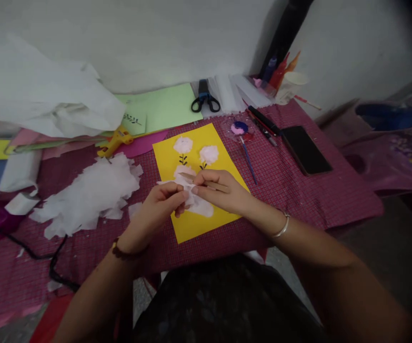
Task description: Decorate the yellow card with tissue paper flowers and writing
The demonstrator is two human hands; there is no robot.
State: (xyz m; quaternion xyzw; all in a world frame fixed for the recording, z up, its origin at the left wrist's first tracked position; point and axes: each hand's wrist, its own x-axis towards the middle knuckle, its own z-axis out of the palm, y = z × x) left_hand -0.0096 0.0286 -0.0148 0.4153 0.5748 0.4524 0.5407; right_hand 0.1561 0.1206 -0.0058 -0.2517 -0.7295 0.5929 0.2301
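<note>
My left hand [165, 202] is closed in a pinch on a piece of thin white paper [190, 194] between the two hands. My right hand [223, 190] grips a slim tan stick [217, 186], its fingertips touching the same paper. Both hands are over a yellow sheet [187, 230] on the table. Two fluffy white paper flowers [183, 144] with dark painted stems are on the sheet's upper part. A third pale flower [184, 170] shows partly behind my fingers. More white paper [202, 207] is under the hands, partly covered.
A heap of white paper squares [87, 193] is at left, below a yellow glue gun [116, 140]. Scissors [205, 97] lie at the back. On the right are a paint palette [239, 127], a blue brush [249, 164] and a phone [306, 150]. A black cord [41, 256] crosses the left side.
</note>
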